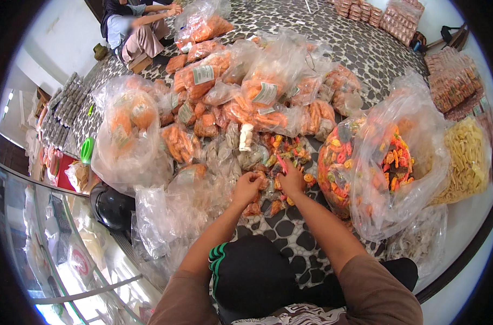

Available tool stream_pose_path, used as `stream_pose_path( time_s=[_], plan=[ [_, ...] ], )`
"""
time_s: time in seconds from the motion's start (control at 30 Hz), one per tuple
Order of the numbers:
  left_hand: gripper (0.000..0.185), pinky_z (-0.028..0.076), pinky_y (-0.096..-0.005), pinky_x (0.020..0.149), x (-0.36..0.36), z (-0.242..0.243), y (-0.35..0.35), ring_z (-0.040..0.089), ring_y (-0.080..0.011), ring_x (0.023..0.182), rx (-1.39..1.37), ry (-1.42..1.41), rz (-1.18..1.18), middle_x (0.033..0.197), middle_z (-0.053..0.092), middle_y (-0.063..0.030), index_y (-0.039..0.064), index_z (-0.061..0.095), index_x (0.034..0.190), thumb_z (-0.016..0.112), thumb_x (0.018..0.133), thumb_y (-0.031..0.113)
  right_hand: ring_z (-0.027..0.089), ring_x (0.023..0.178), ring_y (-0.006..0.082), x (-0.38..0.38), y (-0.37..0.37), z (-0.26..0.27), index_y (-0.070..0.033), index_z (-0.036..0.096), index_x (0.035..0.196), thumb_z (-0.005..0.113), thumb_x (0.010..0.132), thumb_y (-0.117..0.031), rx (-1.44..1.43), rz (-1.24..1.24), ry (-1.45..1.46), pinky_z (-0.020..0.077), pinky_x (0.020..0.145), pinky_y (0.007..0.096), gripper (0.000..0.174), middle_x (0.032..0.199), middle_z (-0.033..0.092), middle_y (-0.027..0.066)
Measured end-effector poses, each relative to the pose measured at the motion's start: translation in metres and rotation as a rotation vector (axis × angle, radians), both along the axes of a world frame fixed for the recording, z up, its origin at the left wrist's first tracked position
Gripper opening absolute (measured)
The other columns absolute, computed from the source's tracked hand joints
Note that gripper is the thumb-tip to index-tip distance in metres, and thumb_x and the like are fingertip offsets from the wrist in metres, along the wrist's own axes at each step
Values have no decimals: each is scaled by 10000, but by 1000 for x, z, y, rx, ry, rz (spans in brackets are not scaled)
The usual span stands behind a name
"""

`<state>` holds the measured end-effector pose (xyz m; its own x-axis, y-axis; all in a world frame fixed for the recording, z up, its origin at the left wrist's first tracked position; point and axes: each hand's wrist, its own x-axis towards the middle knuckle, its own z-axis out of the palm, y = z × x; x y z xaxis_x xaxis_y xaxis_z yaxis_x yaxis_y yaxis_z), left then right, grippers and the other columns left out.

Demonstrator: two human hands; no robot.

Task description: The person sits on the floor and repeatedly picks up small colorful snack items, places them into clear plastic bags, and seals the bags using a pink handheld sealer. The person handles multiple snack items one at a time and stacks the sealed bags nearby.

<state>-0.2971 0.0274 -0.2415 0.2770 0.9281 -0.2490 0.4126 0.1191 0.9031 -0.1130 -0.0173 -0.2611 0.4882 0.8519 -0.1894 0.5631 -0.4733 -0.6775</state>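
Note:
My left hand (248, 187) pinches the edge of a small clear plastic packet (263, 181) of orange snacks between thumb and fingers. Beside it, my right hand (292, 181) grips a slim pink tool (282, 164); what kind it is cannot be made out. Loose coloured snack pieces (299, 150) and small filled packets (253, 209) lie around both hands on the pebble-patterned floor (279, 227). Just beyond my left hand, a white, candle-like object (245, 137) stands among small packets of greyish snacks (218, 153).
A big open plastic bag of coloured snacks (336, 166) is at my right, near a bag of pale yellow strips (466, 158). Orange snack bags (202, 77) are heaped ahead. Empty plastic bags (157, 219) and a glass display case (64, 252) lie left. Another person (139, 34) sits far left.

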Motion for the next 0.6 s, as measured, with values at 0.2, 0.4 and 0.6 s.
stream_pose_path(
  time_s=[0.2, 0.4, 0.6],
  plan=[
    [192, 411, -275, 575, 31, -14, 1, 516, -114, 617, -436, -263, 68, 773, 600, -23, 51, 622, 948, 658, 1005, 230, 679, 878, 411, 6, 8, 4, -96, 649, 1109, 685, 920, -176, -99, -97, -85, 509, 745, 543, 208, 917, 695, 179],
    [312, 480, -304, 648, 40, 10, 14, 588, -171, 748, -595, -621, 117, 963, 627, -58, 42, 579, 1131, 557, 1063, 346, 695, 839, 303, -13, -5, 56, -50, 674, 1018, 671, 921, -72, 379, -254, 214, 517, 730, 444, 99, 856, 710, 128],
    [427, 546, -419, 940, 85, 144, 24, 645, -254, 1061, -296, -1099, -160, 1211, 642, -138, 16, 504, 1365, 434, 1099, 342, 636, 934, 125, -38, -1, 177, 9, 650, 1122, 644, 966, 22, 773, -299, 676, 525, 839, 281, 157, 1013, 693, 42]
  ],
)
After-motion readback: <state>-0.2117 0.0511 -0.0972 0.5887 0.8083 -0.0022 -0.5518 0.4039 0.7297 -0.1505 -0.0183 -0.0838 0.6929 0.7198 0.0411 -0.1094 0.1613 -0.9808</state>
